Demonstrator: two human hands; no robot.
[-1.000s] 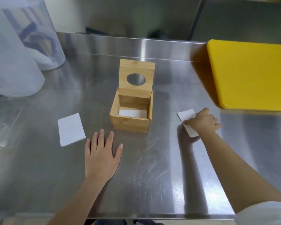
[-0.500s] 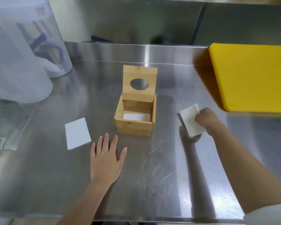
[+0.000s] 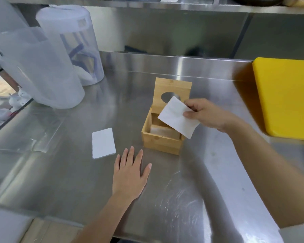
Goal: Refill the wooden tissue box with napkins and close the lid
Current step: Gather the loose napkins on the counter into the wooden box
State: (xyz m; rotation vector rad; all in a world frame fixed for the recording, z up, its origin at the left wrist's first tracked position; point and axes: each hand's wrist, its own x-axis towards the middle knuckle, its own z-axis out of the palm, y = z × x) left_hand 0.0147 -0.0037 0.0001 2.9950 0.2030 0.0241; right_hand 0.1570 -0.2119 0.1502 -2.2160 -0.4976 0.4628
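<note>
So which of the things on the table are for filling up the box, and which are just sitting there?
For the job:
- wooden tissue box, lid standing open
- napkin pinched in the right hand above the box
- napkin on the table
- napkin already in the box

Just lying about:
- yellow cutting board
- two clear plastic containers
- left hand, resting flat, holding nothing

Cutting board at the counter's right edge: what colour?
Plain bright yellow cutting board, clearest in the head view.
</note>
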